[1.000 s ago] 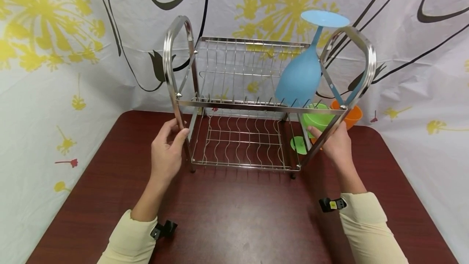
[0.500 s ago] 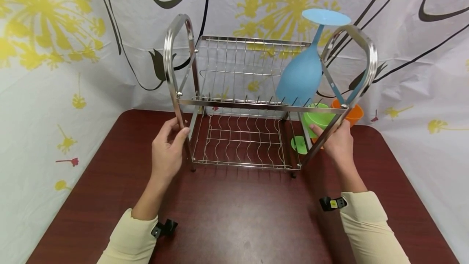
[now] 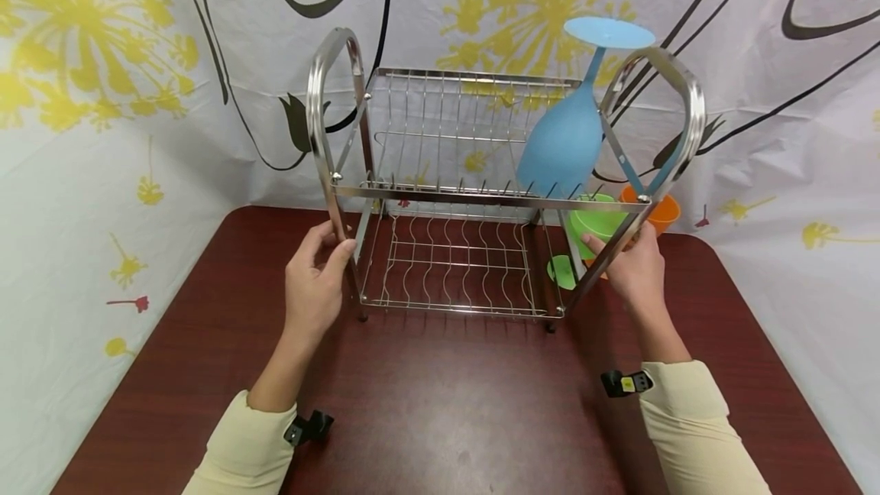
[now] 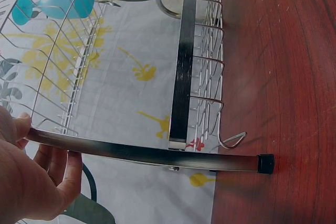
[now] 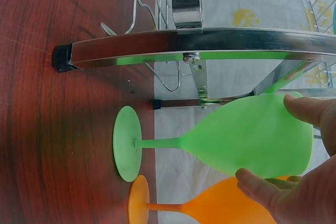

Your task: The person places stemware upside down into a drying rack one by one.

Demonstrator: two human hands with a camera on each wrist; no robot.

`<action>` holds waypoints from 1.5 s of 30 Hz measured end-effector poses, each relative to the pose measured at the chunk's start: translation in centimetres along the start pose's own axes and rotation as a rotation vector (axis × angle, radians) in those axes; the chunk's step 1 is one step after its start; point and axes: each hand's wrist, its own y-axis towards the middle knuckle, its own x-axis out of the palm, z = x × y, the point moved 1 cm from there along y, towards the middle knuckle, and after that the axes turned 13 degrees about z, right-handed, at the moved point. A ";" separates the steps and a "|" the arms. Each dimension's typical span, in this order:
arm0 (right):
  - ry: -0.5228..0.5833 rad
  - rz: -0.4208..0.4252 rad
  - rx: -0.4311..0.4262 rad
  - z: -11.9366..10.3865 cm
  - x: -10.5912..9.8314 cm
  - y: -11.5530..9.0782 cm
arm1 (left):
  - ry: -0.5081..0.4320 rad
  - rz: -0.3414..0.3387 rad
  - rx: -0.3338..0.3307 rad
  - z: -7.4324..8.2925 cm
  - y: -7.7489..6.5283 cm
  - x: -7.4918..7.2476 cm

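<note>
White floral-print backdrop point(image 3: 422, 10), dark reddish-brown wood table point(image 3: 440, 396) in front. Two-tier metal dish rack point(image 3: 440, 195) stands toward the back of the table. The left hand point(image 3: 312, 289) is clamped on the rack's left upright point(image 4: 131, 151), pinched between thumb and fingers. The right hand point(image 3: 632, 270) is closed round the bowl of a green goblet point(image 5: 252, 135), thumb one side, fingers the other. Goblet is just outside the rack's right side, foot down, bowl up. Orange goblet point(image 5: 226, 203) right beside it, also foot down, partly hidden. Blue goblet point(image 3: 564, 140) inverted and tilted at right end of the upper tier point(image 3: 481, 78). Pale yellow sleeves point(image 3: 250, 441), small black device point(image 3: 316, 426) at each wrist.
</note>
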 end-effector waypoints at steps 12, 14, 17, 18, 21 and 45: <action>0.049 -0.006 0.033 0.3 -0.8 -0.3 | -0.004 0.003 -0.007 0.0 0.0 0.0; 0.047 -0.006 0.040 0.4 -1.0 -0.4 | -0.002 0.003 -0.008 0.0 0.0 0.0; 0.031 0.003 0.035 0.6 -1.3 -0.4 | -0.001 0.002 -0.005 0.0 0.0 0.0; 0.024 0.005 0.032 0.7 -1.4 -0.5 | -0.002 0.003 -0.005 -0.1 0.0 0.0; 0.017 0.007 0.022 0.9 -1.7 -0.6 | -0.007 0.002 -0.005 -0.1 0.0 0.0; 0.113 0.033 0.013 1.3 -4.3 -2.8 | -0.024 0.001 0.006 -0.2 -0.1 0.0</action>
